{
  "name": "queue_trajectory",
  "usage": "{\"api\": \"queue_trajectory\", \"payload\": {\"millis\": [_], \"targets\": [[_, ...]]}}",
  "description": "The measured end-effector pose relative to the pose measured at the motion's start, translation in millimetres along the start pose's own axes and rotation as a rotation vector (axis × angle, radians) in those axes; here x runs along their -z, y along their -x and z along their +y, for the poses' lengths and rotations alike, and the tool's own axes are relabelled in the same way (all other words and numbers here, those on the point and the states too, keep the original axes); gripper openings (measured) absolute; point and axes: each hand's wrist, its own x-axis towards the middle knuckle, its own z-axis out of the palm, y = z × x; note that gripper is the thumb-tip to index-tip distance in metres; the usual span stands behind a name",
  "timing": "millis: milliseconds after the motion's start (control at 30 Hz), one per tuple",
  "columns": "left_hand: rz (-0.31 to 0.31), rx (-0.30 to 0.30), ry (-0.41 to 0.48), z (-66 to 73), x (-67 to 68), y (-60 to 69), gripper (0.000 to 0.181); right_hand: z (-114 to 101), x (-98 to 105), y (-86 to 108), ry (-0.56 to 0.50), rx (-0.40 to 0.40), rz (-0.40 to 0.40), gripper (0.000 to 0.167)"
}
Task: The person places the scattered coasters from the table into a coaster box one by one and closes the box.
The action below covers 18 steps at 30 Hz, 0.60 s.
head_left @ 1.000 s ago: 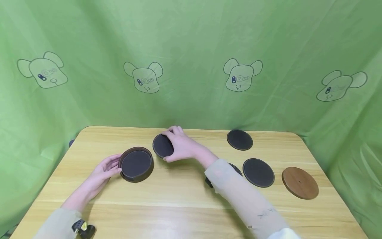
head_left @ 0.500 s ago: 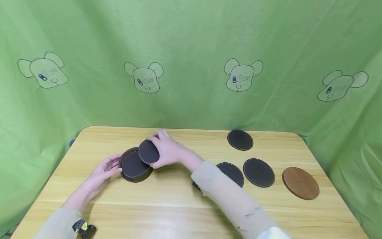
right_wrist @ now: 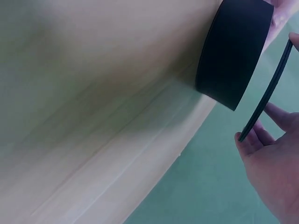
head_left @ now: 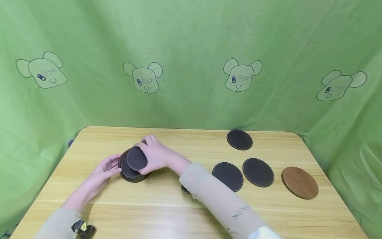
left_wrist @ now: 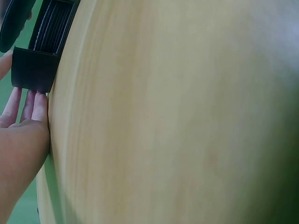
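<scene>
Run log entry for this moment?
left hand: touches round holder | right hand: pinches black coaster, tilted above holder | table: three black coasters, brown disc

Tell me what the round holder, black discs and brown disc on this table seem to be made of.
The round holder looks like leather or imitation leather: its wall is smooth, dark and low-shine. The black discs seem similar, matte, with a thin stitch-like line near the rim on those lying flat. The brown disc may be wood, smooth-finished: it's warm brown with a solid-looking edge.

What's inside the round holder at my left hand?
Stacked black coasters, edges showing through a gap in the holder. From above, the held coaster hides part of the top one; count unclear.
</scene>
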Motion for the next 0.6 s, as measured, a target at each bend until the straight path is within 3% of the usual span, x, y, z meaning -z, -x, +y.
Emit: {"api": "queue_trajectory", "payload": {"millis": [600], "targets": [[-0.005,-0.037,0.029,-4.1,1.1,-1.8,0.059,-17.9,-17.7,-11.8,0.154,-0.008,-0.032,0.095]]}}
